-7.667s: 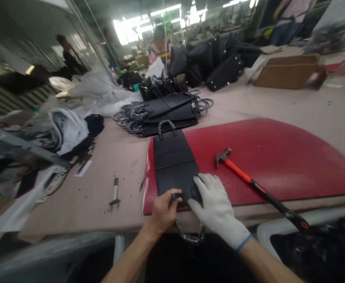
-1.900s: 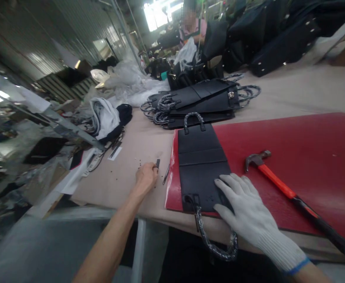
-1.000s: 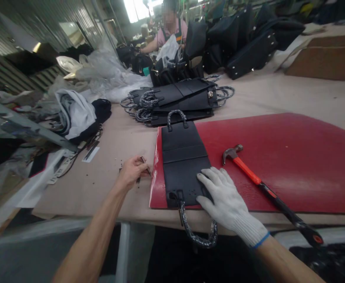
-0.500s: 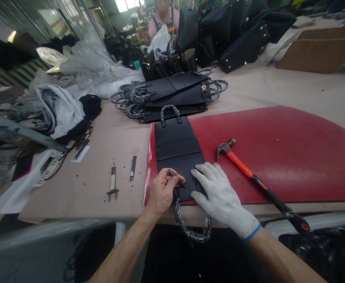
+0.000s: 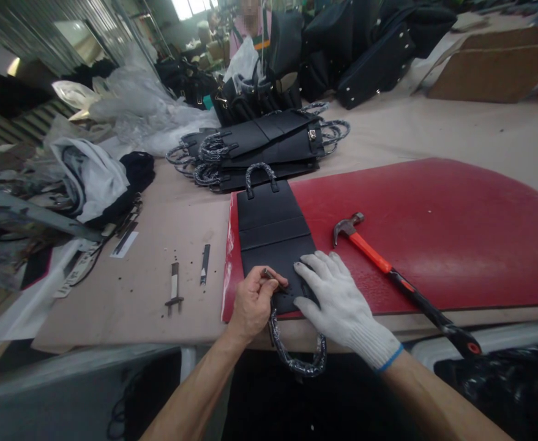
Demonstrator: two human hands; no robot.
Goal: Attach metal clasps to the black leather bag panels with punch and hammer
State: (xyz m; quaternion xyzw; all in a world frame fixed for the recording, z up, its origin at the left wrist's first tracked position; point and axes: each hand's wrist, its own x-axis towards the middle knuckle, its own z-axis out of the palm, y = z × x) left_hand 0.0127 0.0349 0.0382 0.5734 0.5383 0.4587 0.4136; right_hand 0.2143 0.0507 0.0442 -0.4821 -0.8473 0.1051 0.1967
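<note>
A black bag panel (image 5: 273,217) lies on the red mat (image 5: 388,190), with a plastic-wrapped handle (image 5: 260,166) at its far end and another handle (image 5: 298,366) hanging over the table's front edge. My bare left hand (image 5: 253,300) is closed on a slim metal punch (image 5: 269,274), tilted, its lower end at the panel near several small holes. In a white glove, my right hand (image 5: 335,294) lies flat with fingers spread, pressing the panel's right side and the mat. To its right rests a claw hammer (image 5: 383,260) with an orange and black handle.
A two-pronged tool (image 5: 174,288) and a flat blade (image 5: 205,264) lie on the table left of the mat. Stacked black panels (image 5: 269,147) with wrapped handles sit behind. Black bags, a cardboard piece (image 5: 493,64), plastic wrap (image 5: 135,110) and a person (image 5: 250,30) are further back.
The view has shifted slightly, so the table's contents sit a little further left. Both hands keep nearly the same places on the panel, and the left still grips the punch.
</note>
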